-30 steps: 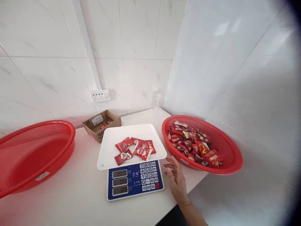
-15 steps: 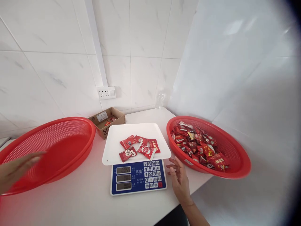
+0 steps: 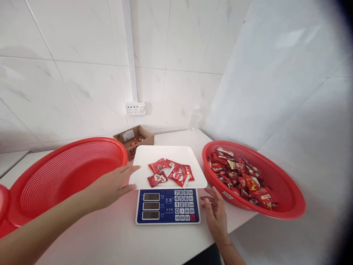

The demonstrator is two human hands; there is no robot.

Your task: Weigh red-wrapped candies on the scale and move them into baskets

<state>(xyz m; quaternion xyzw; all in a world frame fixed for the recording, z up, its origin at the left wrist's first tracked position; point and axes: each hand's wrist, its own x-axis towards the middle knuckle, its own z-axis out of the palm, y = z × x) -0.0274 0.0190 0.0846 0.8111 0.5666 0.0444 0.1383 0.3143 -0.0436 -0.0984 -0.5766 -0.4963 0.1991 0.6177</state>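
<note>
While small red wrapped packets (image 3: 178, 177) lie on the white rectangular plastic tray (image 3: 151, 151) of a blue electronic scale (image 3: 168, 218), the left hand (image 3: 110, 187), fingers parted, meets the tray's edge, contact hard to tell; the right hand (image 3: 217, 217), loosely curled, empty, is beside the scale.

Scale (image 3: 168, 207): blue panel, pale edging, flat on white tabletop (image 3: 110, 243); keypad at right, three readouts stacked at left, top one showing 0.055. White tray (image 3: 154, 151) sits above, shallow, rounded corners, overlapping panel's back edge in view. Five red packets (image 3: 178, 177) lie on tray, loosely clustered, some overlapping. Lower-left one darker, pale patch with dark characters.
</note>
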